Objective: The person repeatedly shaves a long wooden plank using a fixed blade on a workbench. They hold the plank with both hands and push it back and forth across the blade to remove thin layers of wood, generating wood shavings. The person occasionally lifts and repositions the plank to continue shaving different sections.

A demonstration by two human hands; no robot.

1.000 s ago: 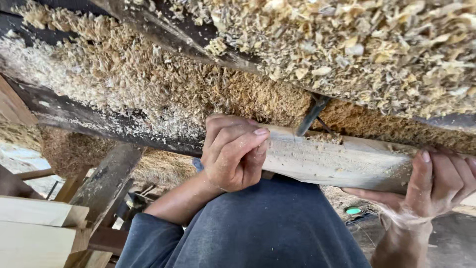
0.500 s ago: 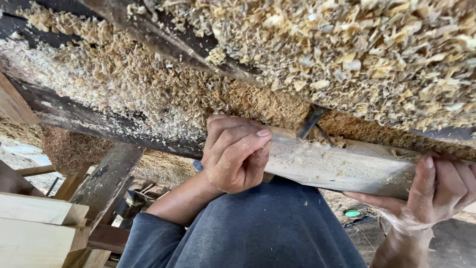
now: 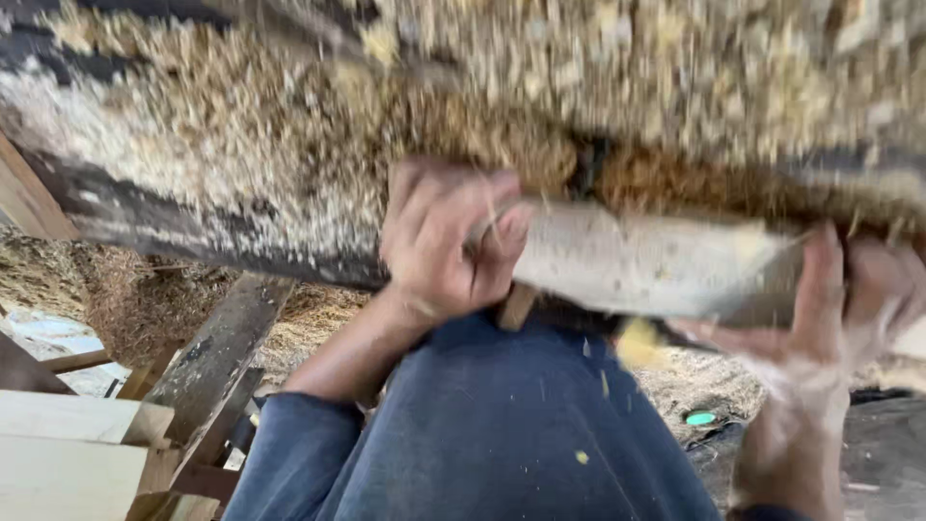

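Your left hand (image 3: 449, 241) is curled into a tight fist around the near end of a pale wooden piece (image 3: 656, 265), knuckles toward the camera, fingers (image 3: 502, 217) wrapped over its top edge. A short tan stub of wood (image 3: 516, 309) shows just below that fist; whether the fist holds it as well cannot be told from this view.

Your right hand (image 3: 839, 309) grips the far end of the same piece from below — thumb up along the near face, fingers folded round the back, palm pale with dust. Both grips are closed; neither hand is spread.

The wooden piece lies roughly level, slightly lower at the right, pressed up against the underside edge of a long dark beam (image 3: 193, 232). The beam and everything above it carry a thick layer of sawdust and shavings (image 3: 482, 87). A dark metal part (image 3: 588, 159) sits at the beam edge just above the piece, between your hands — too blurred to name.

The frame is heavily motion-blurred. Yellow chips (image 3: 637, 342) hang in the air below the piece, over your blue-clad lap (image 3: 502, 434).

Lower left: stacked pale planks (image 3: 68, 449) and a leaning dark timber (image 3: 217, 357). A small green object (image 3: 701, 418) lies on the ground at lower right.
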